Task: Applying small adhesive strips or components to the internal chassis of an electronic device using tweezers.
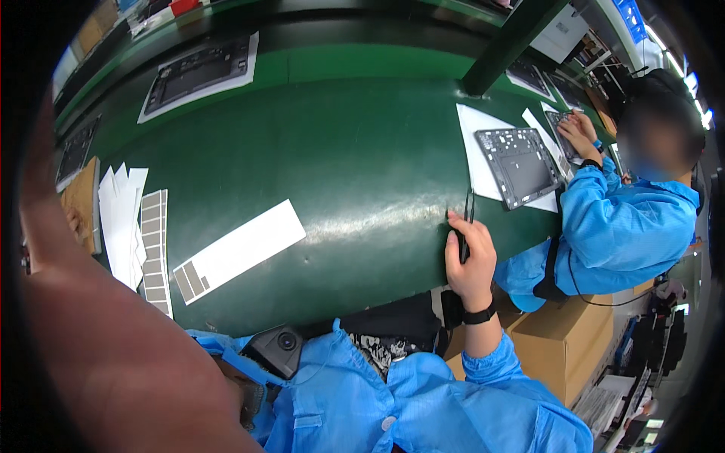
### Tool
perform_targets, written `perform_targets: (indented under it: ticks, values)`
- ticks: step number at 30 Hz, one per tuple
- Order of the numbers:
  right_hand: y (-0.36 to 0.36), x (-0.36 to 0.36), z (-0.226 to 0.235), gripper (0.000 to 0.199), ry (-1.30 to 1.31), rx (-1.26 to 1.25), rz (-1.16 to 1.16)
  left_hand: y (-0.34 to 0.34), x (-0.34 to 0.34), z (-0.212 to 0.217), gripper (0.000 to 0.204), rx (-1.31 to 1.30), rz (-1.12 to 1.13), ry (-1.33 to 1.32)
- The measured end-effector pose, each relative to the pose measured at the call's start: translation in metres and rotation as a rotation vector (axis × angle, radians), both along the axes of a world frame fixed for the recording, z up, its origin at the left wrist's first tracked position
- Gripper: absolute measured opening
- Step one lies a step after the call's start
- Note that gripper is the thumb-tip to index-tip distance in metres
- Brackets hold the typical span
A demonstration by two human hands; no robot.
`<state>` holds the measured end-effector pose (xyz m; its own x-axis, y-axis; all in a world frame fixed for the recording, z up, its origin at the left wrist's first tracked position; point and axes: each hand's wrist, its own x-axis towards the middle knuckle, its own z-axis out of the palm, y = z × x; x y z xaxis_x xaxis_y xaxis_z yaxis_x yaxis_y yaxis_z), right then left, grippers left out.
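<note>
Right hand (471, 260) grips black tweezers (466, 208) between thumb and fingers, tips toward 12 o'clock, black band (479, 314) on wrist. Left hand (128, 347) is close to the lens, blurred, filling the 8 o'clock side; can't tell if open or closed.

Clock from right hand: dark tablet-like housing (526, 170) at 1 o'clock, nearby, tilted on a white sheet (473, 151). White strip (253, 245) with grey patches at one end at 9 o'clock, flat on green bench (362, 143). Farther at 9: strip of grey labels (155, 245), just beside white papers (121, 215), then a wooden board (91, 200).

Another housing (200, 79) on white backing at 10 o'clock, well apart. Green post (513, 45) near 12. Co-worker in blue (627, 223) toward 2 o'clock, hands (580, 136) at another dark housing (559, 128). Cardboard box (563, 340) at 4 to 5.
</note>
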<state>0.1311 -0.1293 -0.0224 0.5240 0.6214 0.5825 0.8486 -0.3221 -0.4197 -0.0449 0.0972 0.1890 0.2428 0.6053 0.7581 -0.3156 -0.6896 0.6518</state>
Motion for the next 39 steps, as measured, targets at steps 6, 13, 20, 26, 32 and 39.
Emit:
perform_targets:
  ticks: [6, 13, 20, 26, 32, 39]
  values:
    - [-0.013, -0.005, 0.003, 0.024, -0.012, -0.008, -0.064, 0.028, -0.060, -0.021, 0.066, 0.005, -0.103, -0.120]
    - [-0.004, -0.004, 0.002, 0.024, -0.011, -0.012, -0.037, 0.127, -0.041, 0.006, 0.026, -0.320, -0.394, -0.212]
    - [-0.014, 0.002, 0.003, 0.024, 0.069, 0.071, 0.027, 0.190, 0.119, 0.036, 0.011, -0.628, -0.609, 0.054]
    - [-0.040, 0.032, 0.015, 0.029, 0.071, 0.009, -0.022, 0.181, 0.302, -0.063, 0.027, -0.971, -0.551, 0.629]
    - [-0.048, 0.045, 0.003, 0.030, 0.059, -0.077, 0.038, 0.172, 0.496, -0.120, 0.030, -1.026, -0.753, 0.959]
    - [-0.048, 0.047, 0.016, 0.031, 0.116, -0.141, 0.109, 0.276, 0.725, -0.234, 0.033, -0.909, -0.636, 1.132]
